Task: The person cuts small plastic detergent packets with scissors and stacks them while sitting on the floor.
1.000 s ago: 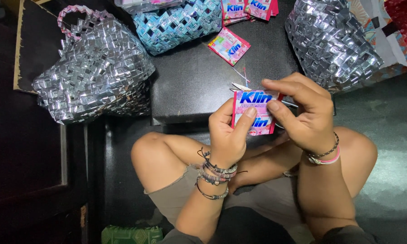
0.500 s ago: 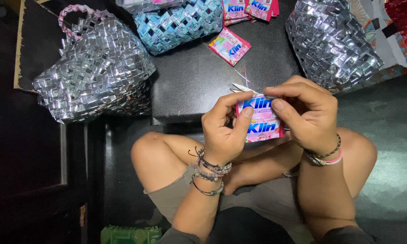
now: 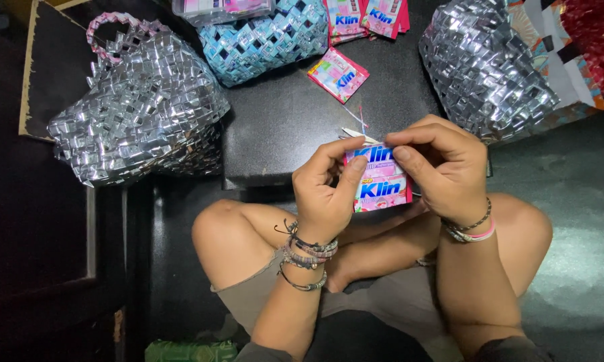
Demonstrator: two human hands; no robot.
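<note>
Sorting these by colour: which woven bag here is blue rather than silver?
The blue woven bag at top centre, lying between the two silver woven bags.

Home craft corner: woven foil-wrapper bags (image 3: 137,110) around a low black table (image 3: 282,127).

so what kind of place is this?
Likely a home craft spot, worked from the floor. The person sits cross-legged at a low dark table, both hands on a pink sachet wrapper. Around it: woven silver foil bags and a blue woven basket.
</note>
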